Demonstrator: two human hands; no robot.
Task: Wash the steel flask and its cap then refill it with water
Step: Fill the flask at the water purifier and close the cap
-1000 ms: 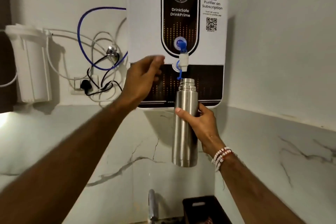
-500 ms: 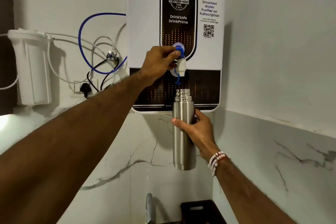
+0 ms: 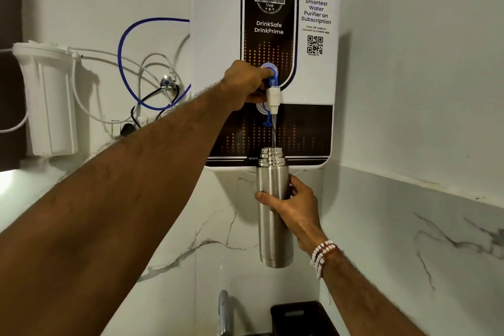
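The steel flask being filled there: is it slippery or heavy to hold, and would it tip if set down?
The steel flask looks smooth and the right hand seems wet, so it may be slippery. The water runs into its open mouth, so it likely gets heavier. Tall and narrow, it might tip easily if nudged.

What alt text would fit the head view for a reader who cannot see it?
The right hand holds an uncapped steel flask upright under a wall-mounted water purifier; the left hand grips the blue tap lever, and a thin stream of water runs into the flask's mouth.
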